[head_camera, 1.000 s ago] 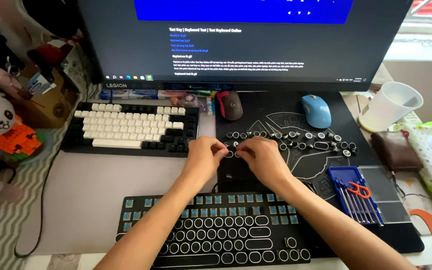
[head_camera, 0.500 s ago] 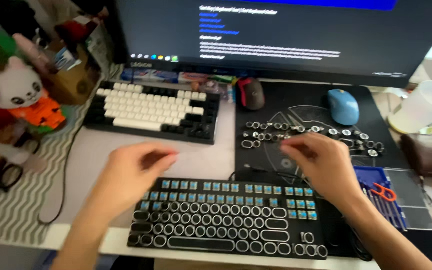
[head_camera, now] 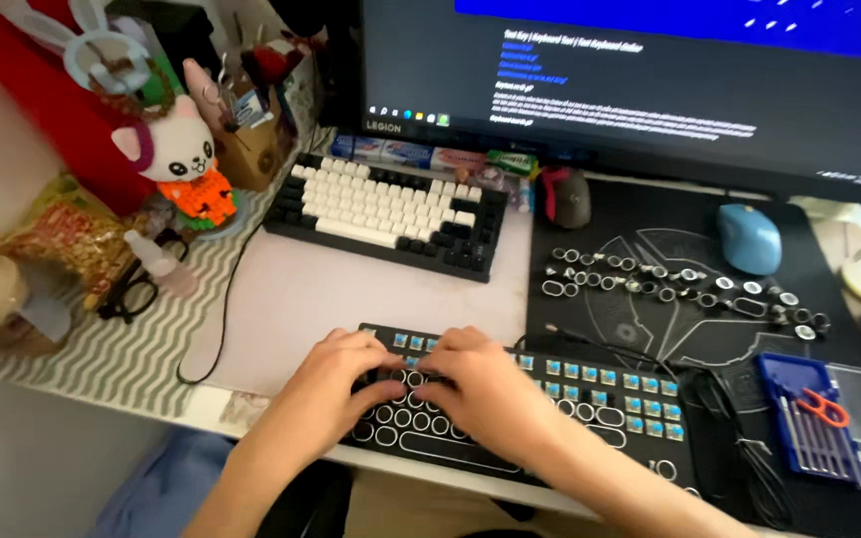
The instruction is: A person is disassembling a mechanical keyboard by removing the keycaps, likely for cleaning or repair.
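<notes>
A black keyboard (head_camera: 590, 408) with round keycaps lies at the desk's near edge; its upper rows show bare blue switches. My left hand (head_camera: 341, 374) and my right hand (head_camera: 480, 384) rest side by side on its left part, fingers curled down onto the keys near the bare switches. I cannot tell whether a keycap is pinched between the fingers. Loose round keycaps (head_camera: 680, 284) lie in rows on the black desk mat (head_camera: 650, 229) beyond the keyboard.
A white and black keyboard (head_camera: 386, 214) sits behind, under a monitor (head_camera: 640, 80). A blue mouse (head_camera: 749, 239), a blue case of small tools (head_camera: 814, 428) with a red puller, a cable (head_camera: 739, 438), glasses (head_camera: 137, 294) and plush toys (head_camera: 176, 149) are around.
Both hands came back from the loose keycaps to the near keyboard and now sit together on its left part. The view has shifted left.
</notes>
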